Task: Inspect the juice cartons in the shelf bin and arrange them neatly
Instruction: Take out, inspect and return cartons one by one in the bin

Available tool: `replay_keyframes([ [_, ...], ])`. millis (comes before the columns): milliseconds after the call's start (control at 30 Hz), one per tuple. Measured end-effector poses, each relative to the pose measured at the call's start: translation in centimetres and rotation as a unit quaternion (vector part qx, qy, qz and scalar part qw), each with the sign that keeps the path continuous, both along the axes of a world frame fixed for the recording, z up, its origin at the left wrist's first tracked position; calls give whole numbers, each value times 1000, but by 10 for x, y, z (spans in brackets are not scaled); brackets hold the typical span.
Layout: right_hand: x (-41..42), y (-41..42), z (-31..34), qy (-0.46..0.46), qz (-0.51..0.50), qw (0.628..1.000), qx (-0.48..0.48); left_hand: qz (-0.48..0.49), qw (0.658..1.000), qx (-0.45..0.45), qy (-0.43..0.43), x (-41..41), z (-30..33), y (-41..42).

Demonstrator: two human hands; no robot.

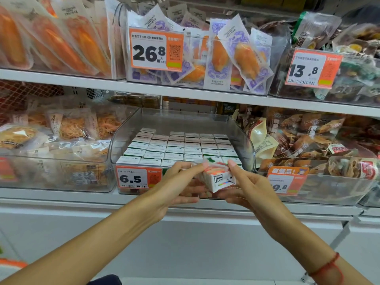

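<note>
Both hands, left hand (181, 182) and right hand (244, 188), clamp one juice carton (216, 177) at the shelf bin (244, 140) front edge; rows behind look tidy, its front-row slot seemingly unfilled.

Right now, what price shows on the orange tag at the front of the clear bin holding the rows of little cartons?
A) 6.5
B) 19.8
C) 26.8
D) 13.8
A: the orange price tag clipped to the front of the clear bin with the rows of cartons reads 6.5, just left of where both hands, left hand and right hand, hold one carton.
</note>
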State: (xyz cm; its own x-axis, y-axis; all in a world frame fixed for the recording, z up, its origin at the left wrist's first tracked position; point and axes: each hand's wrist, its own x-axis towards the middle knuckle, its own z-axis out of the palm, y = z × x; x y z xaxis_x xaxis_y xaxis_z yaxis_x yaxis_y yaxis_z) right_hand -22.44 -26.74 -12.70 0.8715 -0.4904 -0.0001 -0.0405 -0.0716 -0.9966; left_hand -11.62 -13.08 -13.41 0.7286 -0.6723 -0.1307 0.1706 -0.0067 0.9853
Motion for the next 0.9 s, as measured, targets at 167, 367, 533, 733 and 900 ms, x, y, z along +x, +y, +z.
replay_keyframes([
  [167, 0, 2, 8, -44, 27, 994, 95, 54, 985, -64, -150, -2, 0, -6],
  [367, -3, 1, 6, -131, -86, 978, -135, 29, 990, -34, -134, 0, 4, -4],
  [533, -1, 0, -5, -205, -89, 854, -469, -17, 995, -94, -14, 3, 11, -2],
  [733, 3, -3, 1, -74, 18, 974, -214, -29, 992, -124, 22, 10, 8, 0],
  [900, 4, -6, -2, -74, 57, 992, -79, -26, 991, -130, 17, 14, 5, 1],
])
